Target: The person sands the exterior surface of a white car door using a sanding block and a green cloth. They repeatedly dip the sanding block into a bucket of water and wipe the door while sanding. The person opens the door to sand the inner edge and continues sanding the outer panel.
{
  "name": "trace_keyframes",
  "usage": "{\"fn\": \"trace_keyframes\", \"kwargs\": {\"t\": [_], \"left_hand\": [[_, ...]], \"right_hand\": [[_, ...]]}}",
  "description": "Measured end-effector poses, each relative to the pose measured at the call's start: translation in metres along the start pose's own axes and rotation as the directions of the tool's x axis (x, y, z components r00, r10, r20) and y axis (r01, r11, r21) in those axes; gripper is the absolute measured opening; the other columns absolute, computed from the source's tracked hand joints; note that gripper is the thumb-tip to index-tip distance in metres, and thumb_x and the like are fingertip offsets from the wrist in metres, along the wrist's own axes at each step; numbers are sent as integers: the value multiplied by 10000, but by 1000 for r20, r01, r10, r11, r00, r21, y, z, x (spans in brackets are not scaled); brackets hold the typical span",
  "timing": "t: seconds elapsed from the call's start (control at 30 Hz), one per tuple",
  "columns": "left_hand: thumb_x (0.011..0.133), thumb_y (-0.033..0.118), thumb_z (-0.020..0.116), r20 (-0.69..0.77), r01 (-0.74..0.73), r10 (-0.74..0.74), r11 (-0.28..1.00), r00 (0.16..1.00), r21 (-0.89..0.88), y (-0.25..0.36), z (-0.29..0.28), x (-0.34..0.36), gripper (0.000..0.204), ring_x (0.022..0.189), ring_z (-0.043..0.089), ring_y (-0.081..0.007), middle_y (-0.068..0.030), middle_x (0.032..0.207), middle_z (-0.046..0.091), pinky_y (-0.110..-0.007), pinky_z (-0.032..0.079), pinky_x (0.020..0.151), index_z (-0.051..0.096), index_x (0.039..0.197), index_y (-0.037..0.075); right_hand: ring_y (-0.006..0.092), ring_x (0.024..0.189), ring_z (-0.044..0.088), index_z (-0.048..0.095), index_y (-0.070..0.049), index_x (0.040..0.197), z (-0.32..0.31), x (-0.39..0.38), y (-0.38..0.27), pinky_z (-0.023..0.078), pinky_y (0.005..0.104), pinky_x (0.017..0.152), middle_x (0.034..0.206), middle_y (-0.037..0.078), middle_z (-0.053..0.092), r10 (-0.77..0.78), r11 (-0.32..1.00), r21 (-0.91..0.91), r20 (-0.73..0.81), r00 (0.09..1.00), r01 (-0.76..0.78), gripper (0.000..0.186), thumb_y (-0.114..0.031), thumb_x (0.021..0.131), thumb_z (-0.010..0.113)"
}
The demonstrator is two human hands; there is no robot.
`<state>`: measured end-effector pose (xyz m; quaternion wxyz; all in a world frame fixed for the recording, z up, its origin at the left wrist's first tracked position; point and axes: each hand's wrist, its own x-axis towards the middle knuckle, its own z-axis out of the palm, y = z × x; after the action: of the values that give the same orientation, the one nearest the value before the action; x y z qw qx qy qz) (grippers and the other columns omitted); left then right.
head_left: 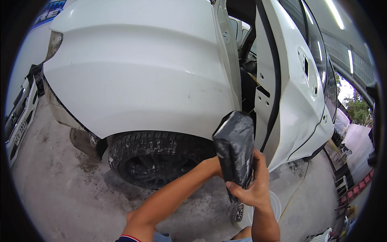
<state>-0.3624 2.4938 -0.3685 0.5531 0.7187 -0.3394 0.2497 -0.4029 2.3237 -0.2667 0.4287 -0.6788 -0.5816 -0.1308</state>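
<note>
A long, box-shaped black piece [234, 151] with pale dusty smears is held up in front of the car's rear door opening; its exact kind is unclear. My right hand [258, 189] grips its lower right side, thumb across the near face and fingers wrapped round the edge. From the left my forearm reaches across, and my left hand [214, 166] goes behind the black piece, where its fingers are hidden. Behind stands a white car's rear side panel [145, 76], with a few small marks on its surface. Below it is a dusty black tyre [161, 147].
An ajar white car door [298, 80] stands to the right. Under my right forearm is a pale translucent bucket [275, 203]. A thin yellow cable [296, 191] runs over the concrete floor [60, 193]. At the far left is a detached bumper or grille [20, 115].
</note>
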Motion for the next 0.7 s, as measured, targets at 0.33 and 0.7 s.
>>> {"fn": "trace_keyframes", "kwargs": {"t": [0.33,0.7], "left_hand": [[901,169,750,-517,115,11,971,856,212,99,-82,62,353,841,693,-177,-118,927,744,-315,530,783,660,1222,53],[923,45,650,-557,-177,235,972,797,157,135,-49,90,374,935,689,-185,-85,1021,718,-326,517,835,634,1297,58]], "right_hand": [[393,1295,571,401,82,1443,16,-10,-1,452,428,1085,1451,283,513,143,922,-279,-395,907,-267,903,-72,641,787],[373,1269,564,351,85,1484,-11,-86,4,469,441,1057,1454,253,489,-27,964,-222,-633,774,-147,988,-157,650,822]]}}
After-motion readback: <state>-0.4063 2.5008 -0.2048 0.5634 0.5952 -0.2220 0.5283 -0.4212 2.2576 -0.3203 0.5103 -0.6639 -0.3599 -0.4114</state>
